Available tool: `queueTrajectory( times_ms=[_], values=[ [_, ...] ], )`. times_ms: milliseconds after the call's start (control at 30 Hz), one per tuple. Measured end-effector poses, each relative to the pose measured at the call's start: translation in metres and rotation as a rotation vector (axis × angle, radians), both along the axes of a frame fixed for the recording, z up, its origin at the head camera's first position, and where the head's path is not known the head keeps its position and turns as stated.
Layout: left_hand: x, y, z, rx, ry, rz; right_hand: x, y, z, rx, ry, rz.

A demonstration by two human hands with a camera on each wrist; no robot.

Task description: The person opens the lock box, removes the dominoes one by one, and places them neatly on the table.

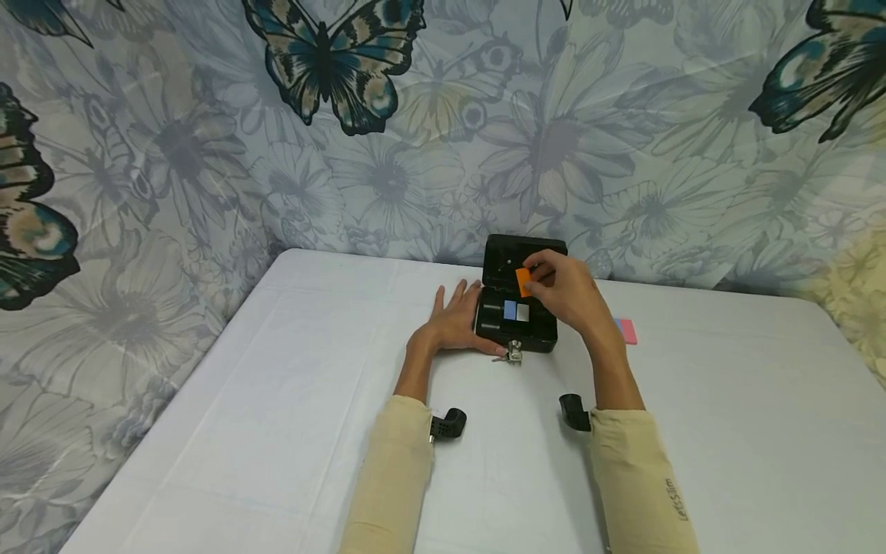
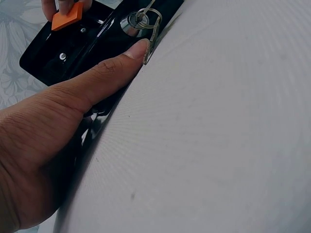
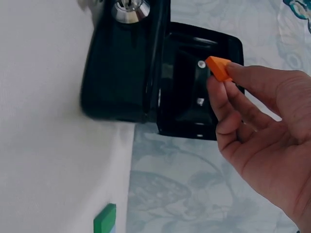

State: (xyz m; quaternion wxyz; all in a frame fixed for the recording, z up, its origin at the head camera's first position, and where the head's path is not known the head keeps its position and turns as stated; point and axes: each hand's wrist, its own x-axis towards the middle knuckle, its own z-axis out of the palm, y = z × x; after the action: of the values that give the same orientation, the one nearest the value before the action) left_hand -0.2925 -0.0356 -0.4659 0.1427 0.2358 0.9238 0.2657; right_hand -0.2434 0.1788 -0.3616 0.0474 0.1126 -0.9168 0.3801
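Note:
A small black metal lockbox (image 1: pixel 536 338) stands with its lid (image 1: pixel 500 258) raised. Inside it lie a blue block (image 1: pixel 510 310) and a whitish block (image 1: pixel 522 312). My right hand (image 1: pixel 569 292) pinches a flat orange block (image 3: pixel 218 68) between thumb and fingers, above the box's back part in front of the lid. Fingers spread, my left hand (image 1: pixel 457 319) rests against the box's left side. Its thumb (image 2: pixel 112 70) reaches along the front, tip right beside the keys and ring (image 2: pixel 149 24) that hang from the lock (image 3: pixel 131 10).
A pink piece (image 1: pixel 628 332) with some blue beside it lies on the white tabletop (image 1: pixel 277 400), right of the box, partly behind my right forearm. The right wrist view shows a green block (image 3: pixel 105 219) there. Butterfly-patterned cloth (image 1: pixel 388 185) rises behind the table's far edge.

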Motion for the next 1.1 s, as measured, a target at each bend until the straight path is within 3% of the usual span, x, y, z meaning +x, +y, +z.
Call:
queueTrajectory(
  times_ms=[500,800,1100],
  values=[
    [0.005,0.000,0.008,-0.013,-0.005,0.000,0.007,0.023,0.011,-0.003,0.018,-0.018],
    [0.010,0.001,0.013,-0.025,0.019,-0.001,0.011,0.044,0.016,0.029,0.038,-0.076],
    [0.012,-0.001,0.016,-0.036,0.013,-0.018,0.017,0.067,0.018,0.003,-0.009,-0.133]
  ],
)
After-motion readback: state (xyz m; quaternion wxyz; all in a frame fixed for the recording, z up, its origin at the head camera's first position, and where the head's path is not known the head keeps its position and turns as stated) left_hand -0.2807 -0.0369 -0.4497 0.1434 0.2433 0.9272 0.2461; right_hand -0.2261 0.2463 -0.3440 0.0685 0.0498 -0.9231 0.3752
